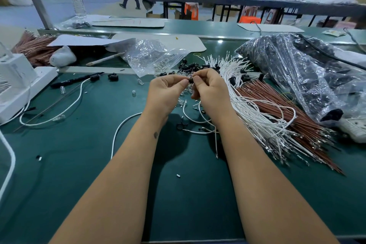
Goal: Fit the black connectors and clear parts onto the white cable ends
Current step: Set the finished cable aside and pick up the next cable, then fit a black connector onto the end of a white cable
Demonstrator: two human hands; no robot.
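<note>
Green matting covers our bench, and above it we pinch one black connector between our left hand and right hand, fingertips of both curled onto it. Beyond our knuckles lies a loose heap of black connectors, too many and too overlapped to count, beside one bundle of white cables and one of brown wires. Two plastic bags sit behind: a clear bag and a larger bag of dark parts; three clear parts seem to lie loose at left.

Matt green table mat, glossy crinkled plastic bags, possibly plastic-sheathed white cables
</note>
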